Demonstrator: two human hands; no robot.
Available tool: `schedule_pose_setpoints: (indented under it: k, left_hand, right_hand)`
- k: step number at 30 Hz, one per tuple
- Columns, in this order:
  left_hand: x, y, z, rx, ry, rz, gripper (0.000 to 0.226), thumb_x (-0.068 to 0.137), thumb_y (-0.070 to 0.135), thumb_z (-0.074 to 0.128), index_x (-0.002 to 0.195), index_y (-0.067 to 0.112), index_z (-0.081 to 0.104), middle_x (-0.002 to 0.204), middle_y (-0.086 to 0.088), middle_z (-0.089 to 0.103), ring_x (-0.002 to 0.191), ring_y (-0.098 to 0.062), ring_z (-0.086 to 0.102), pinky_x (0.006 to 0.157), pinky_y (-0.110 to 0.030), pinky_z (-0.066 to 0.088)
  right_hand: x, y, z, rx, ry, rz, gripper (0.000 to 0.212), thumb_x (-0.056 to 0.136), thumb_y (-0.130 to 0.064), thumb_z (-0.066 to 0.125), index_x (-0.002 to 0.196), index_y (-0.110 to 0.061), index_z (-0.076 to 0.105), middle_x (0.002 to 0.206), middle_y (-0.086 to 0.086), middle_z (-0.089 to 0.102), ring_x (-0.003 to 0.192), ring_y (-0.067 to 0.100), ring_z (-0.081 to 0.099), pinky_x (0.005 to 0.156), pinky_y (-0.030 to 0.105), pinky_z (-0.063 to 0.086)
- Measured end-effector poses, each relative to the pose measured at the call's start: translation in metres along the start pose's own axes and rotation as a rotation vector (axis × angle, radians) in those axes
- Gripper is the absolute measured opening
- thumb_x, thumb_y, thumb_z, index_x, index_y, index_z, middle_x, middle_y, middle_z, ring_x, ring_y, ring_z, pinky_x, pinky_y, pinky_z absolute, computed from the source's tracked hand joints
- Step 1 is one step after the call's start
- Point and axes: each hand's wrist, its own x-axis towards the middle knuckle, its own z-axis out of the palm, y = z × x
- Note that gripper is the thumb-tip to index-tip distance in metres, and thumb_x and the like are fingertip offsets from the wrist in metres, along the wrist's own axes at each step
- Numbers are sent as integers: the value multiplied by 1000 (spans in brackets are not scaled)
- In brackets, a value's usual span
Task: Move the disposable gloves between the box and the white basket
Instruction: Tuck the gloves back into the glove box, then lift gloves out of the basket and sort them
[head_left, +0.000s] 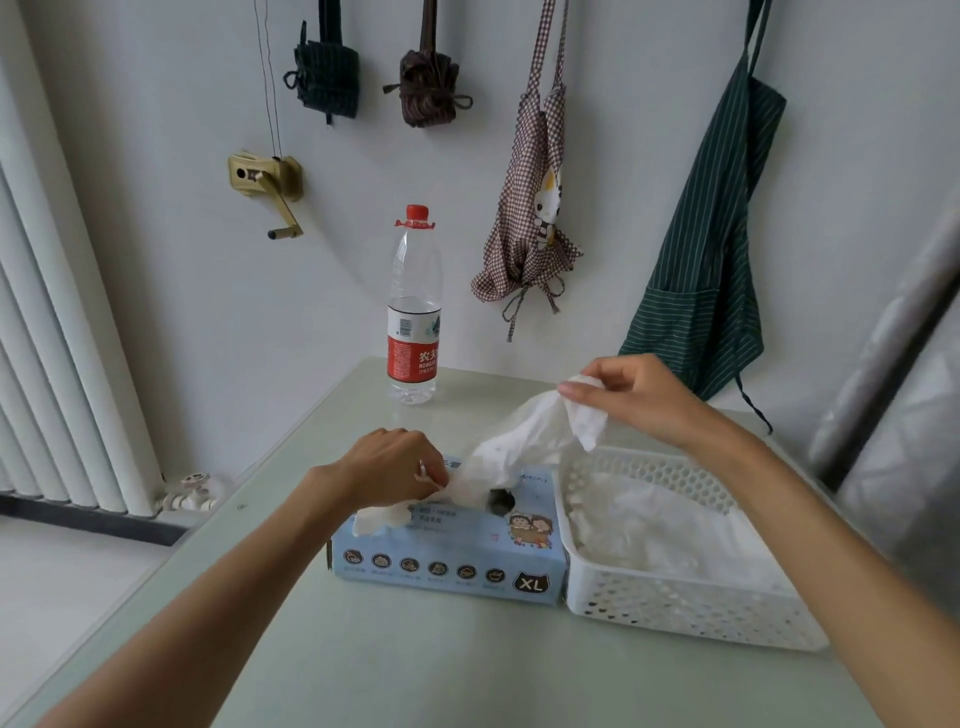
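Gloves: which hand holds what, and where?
Right hand pinches the upper end of a glove stretched up from the box opening; left hand pinches glove material at the opening.

At the far edge of the pale green tabletop (291, 649) stands a clear water bottle (414, 306), upright, red cap, red label, nearly drained. On the white wall behind hang a checked apron (530, 208) with a cartoon cat and a green striped apron (711, 270). Two small bundled cloths (327, 78) dangle higher up, beside a brass hand crank (267, 182). A white radiator (57, 364) lines the left.
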Motion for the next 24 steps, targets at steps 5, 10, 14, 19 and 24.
schedule_pose_setpoints:
  k: [5,10,14,19,24]
  left_hand:
    - [2,-4,-4,-138,27,-52,22,89,30,62,111,29,68,112,11,68,87,0,56,66,-11,39]
    - [2,11,-34,-481,189,11,49,81,39,67,126,24,55,127,8,57,107,-6,56,91,-22,46]
    - [6,47,-45,-647,-7,163,83,64,48,74,137,27,39,126,15,48,118,-1,47,99,-21,40]
    - [18,51,-34,-688,206,109,21,80,15,72,100,10,66,91,-4,69,80,-11,67,81,-30,56]
    - [11,51,-39,-865,184,48,15,87,6,62,102,2,67,98,-15,69,87,-21,67,79,-26,56]
  right_hand:
    - [-1,-6,-2,-28,14,13,20,82,-34,71,74,-16,70,88,12,73,80,19,66,77,30,48]
    - [6,-1,11,-56,4,137,33,82,-42,69,76,-10,69,74,5,66,72,13,58,71,26,42]
    - [11,-3,28,-57,-39,223,48,85,-51,62,97,-5,70,84,-3,64,79,9,56,80,27,45]
    - [6,-2,22,157,-180,328,54,76,-42,74,116,-9,59,99,4,69,82,13,61,75,25,49]
    - [-8,7,3,2,-274,241,26,75,-18,79,98,-25,68,86,-7,73,79,4,63,71,20,44]
